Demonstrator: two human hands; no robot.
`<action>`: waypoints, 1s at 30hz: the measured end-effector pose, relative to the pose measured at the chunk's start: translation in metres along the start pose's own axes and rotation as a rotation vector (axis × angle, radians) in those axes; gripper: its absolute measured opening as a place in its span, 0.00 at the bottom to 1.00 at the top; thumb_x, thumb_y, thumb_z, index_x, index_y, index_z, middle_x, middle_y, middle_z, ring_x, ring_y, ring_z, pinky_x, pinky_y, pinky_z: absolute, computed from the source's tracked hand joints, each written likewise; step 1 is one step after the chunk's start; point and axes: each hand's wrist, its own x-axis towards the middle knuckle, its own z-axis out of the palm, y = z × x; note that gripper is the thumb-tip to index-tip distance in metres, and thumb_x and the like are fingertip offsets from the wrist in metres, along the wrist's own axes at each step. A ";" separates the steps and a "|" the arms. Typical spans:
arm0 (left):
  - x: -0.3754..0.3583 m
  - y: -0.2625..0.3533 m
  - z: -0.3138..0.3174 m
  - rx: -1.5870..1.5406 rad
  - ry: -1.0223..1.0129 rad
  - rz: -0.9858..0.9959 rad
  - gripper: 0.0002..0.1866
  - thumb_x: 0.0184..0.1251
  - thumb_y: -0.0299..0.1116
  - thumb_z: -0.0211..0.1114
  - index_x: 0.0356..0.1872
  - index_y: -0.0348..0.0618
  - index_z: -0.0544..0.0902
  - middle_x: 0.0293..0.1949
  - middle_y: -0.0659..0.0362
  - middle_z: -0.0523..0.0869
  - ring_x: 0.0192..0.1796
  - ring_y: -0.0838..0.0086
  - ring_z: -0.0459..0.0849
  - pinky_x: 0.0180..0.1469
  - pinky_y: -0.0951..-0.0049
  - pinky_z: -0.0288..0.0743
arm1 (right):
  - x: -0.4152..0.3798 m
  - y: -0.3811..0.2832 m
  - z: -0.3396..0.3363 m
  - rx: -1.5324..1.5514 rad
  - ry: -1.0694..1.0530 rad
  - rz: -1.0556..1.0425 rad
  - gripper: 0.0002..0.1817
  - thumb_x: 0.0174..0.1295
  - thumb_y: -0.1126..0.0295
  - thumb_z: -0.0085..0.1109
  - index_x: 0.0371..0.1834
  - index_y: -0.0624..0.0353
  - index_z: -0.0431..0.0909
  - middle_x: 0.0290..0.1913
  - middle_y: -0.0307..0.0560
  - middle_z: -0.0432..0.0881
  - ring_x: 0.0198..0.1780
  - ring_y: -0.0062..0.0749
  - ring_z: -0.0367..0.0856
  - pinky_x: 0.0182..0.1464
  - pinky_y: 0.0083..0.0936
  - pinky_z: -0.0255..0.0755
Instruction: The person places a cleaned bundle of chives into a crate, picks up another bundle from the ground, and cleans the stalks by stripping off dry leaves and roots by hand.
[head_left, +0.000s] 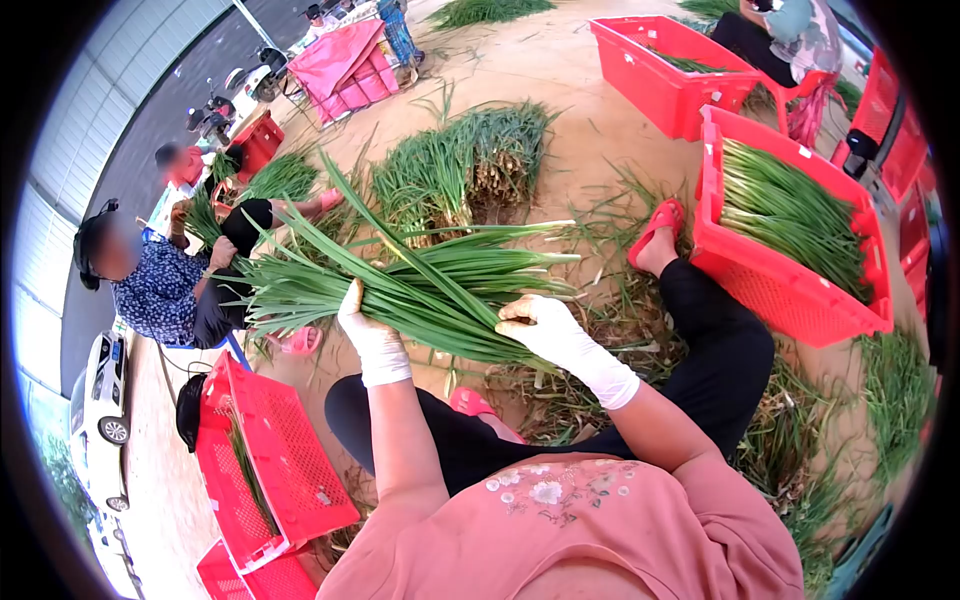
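Observation:
A large bunch of garlic chives [440,290] lies across my lap, leaf tips pointing left and pale stalk ends to the right. My left hand [368,335], in a white glove, is wrapped around the leafy side from below. Over the stalk side, my right hand [545,328], also gloved in white, has thumb and fingers pinched on chive stems at the bunch's near edge. One long stem crosses diagonally over the others. Just beyond stands a pile of chives [465,165] with brown, dirty root ends.
Right of my leg stands a red crate [800,285] of chives, with another red crate [665,85] behind it. A red crate [270,455] sits at lower left. Loose trimmings [590,395] litter the ground around my feet. A person [165,275] sits at left, handling chives.

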 end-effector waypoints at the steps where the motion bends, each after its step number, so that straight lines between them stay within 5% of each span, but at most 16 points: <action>1: 0.000 -0.001 -0.002 0.010 -0.008 0.021 0.15 0.57 0.29 0.59 0.44 0.33 0.74 0.36 0.47 0.81 0.37 0.61 0.81 0.42 0.63 0.79 | 0.001 0.003 0.004 0.052 0.010 0.044 0.16 0.53 0.66 0.64 0.41 0.66 0.78 0.33 0.46 0.81 0.37 0.25 0.78 0.42 0.21 0.71; 7: -0.004 0.003 -0.007 -0.020 0.010 0.018 0.15 0.57 0.29 0.60 0.45 0.34 0.73 0.35 0.48 0.81 0.37 0.62 0.81 0.42 0.63 0.78 | -0.012 0.008 -0.009 0.667 -0.229 0.211 0.10 0.63 0.73 0.51 0.43 0.66 0.75 0.42 0.41 0.79 0.44 0.22 0.74 0.50 0.21 0.68; 9: -0.003 0.003 -0.012 0.036 0.037 0.031 0.12 0.59 0.33 0.58 0.39 0.35 0.77 0.38 0.50 0.82 0.38 0.64 0.81 0.44 0.64 0.78 | -0.013 0.021 -0.008 0.429 -0.274 0.045 0.11 0.60 0.77 0.52 0.45 0.67 0.74 0.41 0.45 0.80 0.43 0.24 0.76 0.49 0.22 0.69; 12: -0.005 0.002 -0.013 -0.027 -0.009 0.024 0.13 0.58 0.33 0.59 0.41 0.35 0.76 0.38 0.50 0.81 0.39 0.64 0.80 0.44 0.66 0.77 | -0.017 0.022 0.006 0.188 -0.210 0.106 0.13 0.56 0.79 0.55 0.45 0.67 0.74 0.40 0.46 0.79 0.42 0.27 0.77 0.47 0.22 0.70; 17: -0.009 -0.001 -0.014 -0.049 0.017 0.055 0.12 0.59 0.35 0.57 0.38 0.35 0.77 0.41 0.53 0.80 0.43 0.67 0.78 0.46 0.65 0.76 | -0.020 0.023 0.017 0.289 -0.157 0.263 0.13 0.52 0.75 0.60 0.42 0.65 0.76 0.36 0.45 0.80 0.38 0.27 0.78 0.44 0.23 0.71; 28: -0.010 -0.006 -0.022 -0.100 0.069 0.001 0.16 0.56 0.37 0.57 0.41 0.36 0.77 0.37 0.54 0.81 0.39 0.66 0.80 0.45 0.65 0.77 | -0.036 -0.003 0.002 0.087 -0.089 0.070 0.14 0.54 0.73 0.62 0.43 0.66 0.75 0.39 0.43 0.78 0.40 0.21 0.74 0.44 0.21 0.70; 30: -0.010 -0.007 -0.028 -0.073 0.039 -0.003 0.15 0.59 0.39 0.54 0.41 0.40 0.78 0.39 0.55 0.82 0.41 0.65 0.81 0.46 0.62 0.77 | -0.038 0.000 0.001 0.301 -0.185 0.259 0.16 0.56 0.71 0.60 0.47 0.67 0.73 0.41 0.44 0.78 0.43 0.22 0.74 0.48 0.21 0.68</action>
